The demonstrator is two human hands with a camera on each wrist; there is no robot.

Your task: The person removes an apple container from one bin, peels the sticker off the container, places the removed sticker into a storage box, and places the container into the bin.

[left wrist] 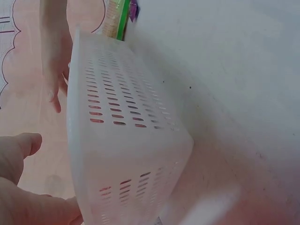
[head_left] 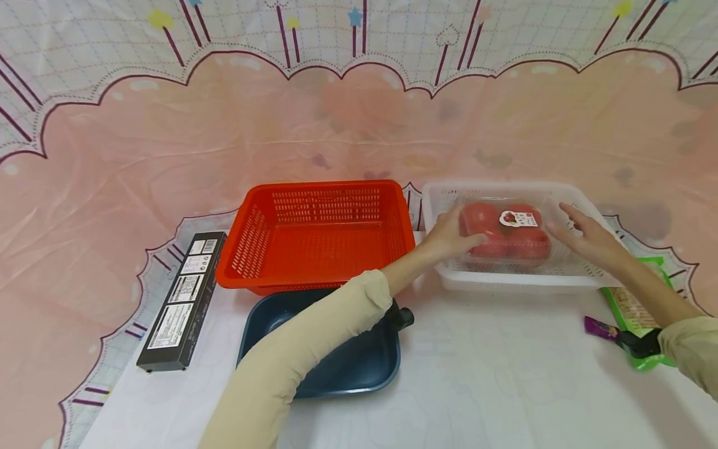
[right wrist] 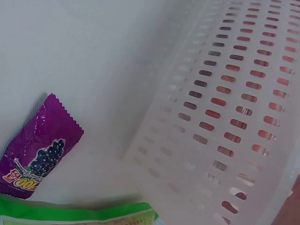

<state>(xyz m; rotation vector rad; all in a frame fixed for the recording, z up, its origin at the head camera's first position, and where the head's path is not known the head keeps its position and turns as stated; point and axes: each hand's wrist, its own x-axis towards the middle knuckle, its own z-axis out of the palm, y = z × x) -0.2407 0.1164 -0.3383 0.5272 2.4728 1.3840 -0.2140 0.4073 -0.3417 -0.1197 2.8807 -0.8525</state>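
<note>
A clear plastic pack of red tomatoes point(head_left: 505, 234) with a white label lies in the white perforated basket point(head_left: 566, 273). My left hand point(head_left: 449, 234) is at the pack's left end, its thumb extended over the front corner and its fingers partly hidden behind the basket's left side. In the left wrist view its thumb and fingers are spread beside the basket rim. Over the right end of the basket is my right hand point(head_left: 589, 240), fingers extended towards the pack's right edge. The right wrist view catches the basket wall point(right wrist: 234, 112), with red showing through its slots.
Left of the white basket stands a red basket point(head_left: 325, 249), with a dark blue tray point(head_left: 359, 368) in front, under the left sleeve. A long black box point(head_left: 179, 299) lies far left. Near the right forearm are a purple wrapped snack point(right wrist: 40, 150) and a green packet point(head_left: 634, 305).
</note>
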